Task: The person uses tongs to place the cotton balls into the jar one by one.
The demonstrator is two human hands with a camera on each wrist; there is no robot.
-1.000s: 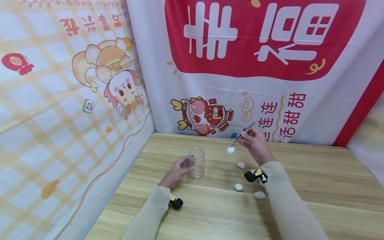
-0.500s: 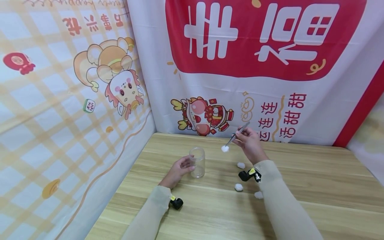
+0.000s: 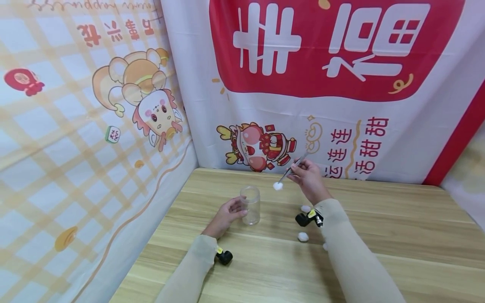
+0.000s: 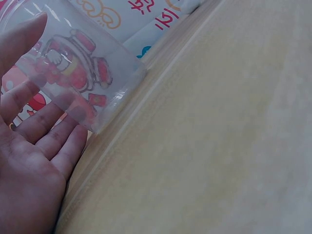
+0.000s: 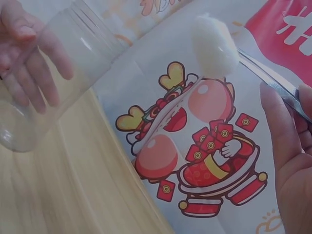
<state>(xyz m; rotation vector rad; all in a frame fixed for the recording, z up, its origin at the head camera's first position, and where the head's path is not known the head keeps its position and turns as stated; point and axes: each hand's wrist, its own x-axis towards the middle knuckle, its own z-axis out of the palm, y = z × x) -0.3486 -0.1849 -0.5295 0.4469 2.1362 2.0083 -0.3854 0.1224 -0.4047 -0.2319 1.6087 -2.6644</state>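
My left hand (image 3: 228,214) holds a clear, see-through jar (image 3: 253,210) that stands upright on the table, thumb on the near side and fingers round the back. In the left wrist view the fingers show through the wall of the jar (image 4: 92,63). My right hand (image 3: 308,181) pinches metal tweezers (image 3: 291,169), pointed down and to the left. At their tips hangs a white cotton ball (image 3: 278,186), raised above the table to the right of the jar. The right wrist view shows the cotton ball (image 5: 214,46) gripped between the tweezer tips.
More cotton balls lie on the wooden table (image 3: 265,269): one (image 3: 303,237) in front of the right wrist, another (image 3: 305,208) behind the wrist camera (image 3: 307,218), and one partly hidden by the right sleeve. Printed cloth (image 3: 193,105) hangs along the left and back edges.
My right hand has moved left with the tweezers and cotton ball, bringing them closer to the jar. The left hand and jar have stayed in place.
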